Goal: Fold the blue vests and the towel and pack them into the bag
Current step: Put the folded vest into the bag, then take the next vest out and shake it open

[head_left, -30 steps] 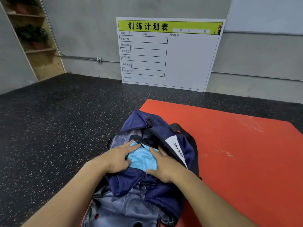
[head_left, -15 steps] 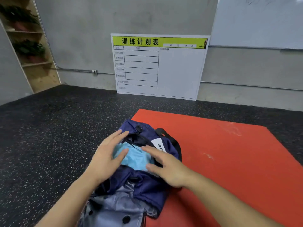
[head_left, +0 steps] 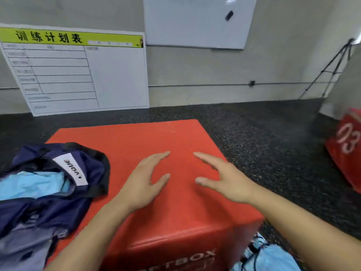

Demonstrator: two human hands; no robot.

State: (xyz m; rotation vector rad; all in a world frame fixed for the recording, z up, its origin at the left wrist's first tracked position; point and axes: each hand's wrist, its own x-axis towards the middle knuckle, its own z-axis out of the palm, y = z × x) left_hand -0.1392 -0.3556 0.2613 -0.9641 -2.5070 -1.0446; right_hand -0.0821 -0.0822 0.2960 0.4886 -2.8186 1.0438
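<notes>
While both hands hang empty over the bare middle of the red box (head_left: 175, 133), the packing looks part done: the navy bag (head_left: 64, 173) lies at the box's left edge with its mouth open, and a light blue vest (head_left: 33, 184) shows inside that opening. The left hand (head_left: 144, 180) and the right hand (head_left: 220, 177) sit side by side, apart from each other, palms down, fingers spread wide and slightly curved, holding nothing. Whether they touch the box top or hover just above it I cannot tell.

My reading is that the step in hand is the fetch of the next piece. A second bundle of light blue cloth (head_left: 267, 257) with a dark cord lies off the box, below its near right corner, on the floor; whether it is a vest or the towel I cannot tell. The next move likely calls for a reach down past that corner, a lift of the cloth onto the bare box top, and room there to spread it flat.

Black speckled flooring (head_left: 273, 143) surrounds the box. Against the grey wall leans a training-plan board (head_left: 82, 75) with a yellow-green header; a whiteboard (head_left: 197, 22) hangs above it. At the far right stand a tripod (head_left: 330, 67) and another red box (head_left: 347, 145) marked 03.
</notes>
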